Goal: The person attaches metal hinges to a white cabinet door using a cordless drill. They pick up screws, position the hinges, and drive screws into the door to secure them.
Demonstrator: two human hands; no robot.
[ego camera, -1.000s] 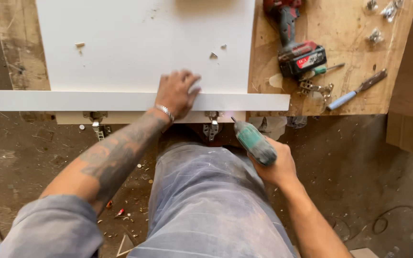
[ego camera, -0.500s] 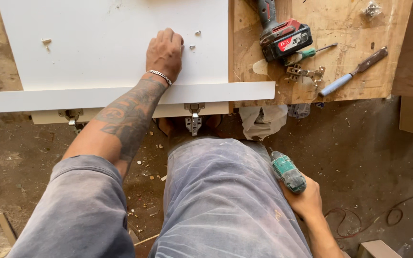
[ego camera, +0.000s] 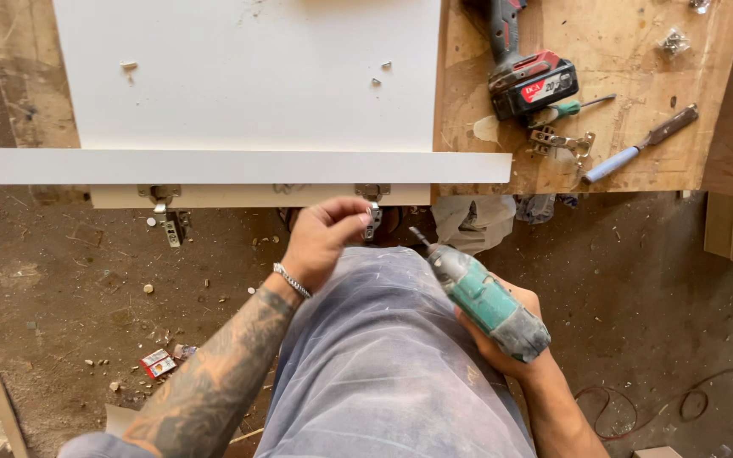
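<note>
left hand (ego camera: 322, 240) raised below the front edge of the white panel (ego camera: 248, 76), fingertips pinched on the metal hinge (ego camera: 372, 219) that hangs from the panel's underside near its right end; a bracelet sits on that wrist. right hand (ego camera: 502, 331) lower and to the right, over the lap, clenched around a teal cordless driver (ego camera: 481, 301), bit tip angled up and left toward the hinge but apart from it. a second hinge (ego camera: 163, 208) hangs under the panel's left end, untouched. a long white strip (ego camera: 239, 166) lies across the panel's front edge. panel rests on a worn plywood bench (ego camera: 638, 127); on the bare right part of it lie a red-and-black drill (ego camera: 523, 72), a green-handled screwdriver (ego camera: 574, 108), a loose hinge (ego camera: 562, 142) and a blue-handled tool (ego camera: 638, 146), all well apart from both hands. dusty floor (ego camera: 61, 314) below, scattered with chips.
</note>
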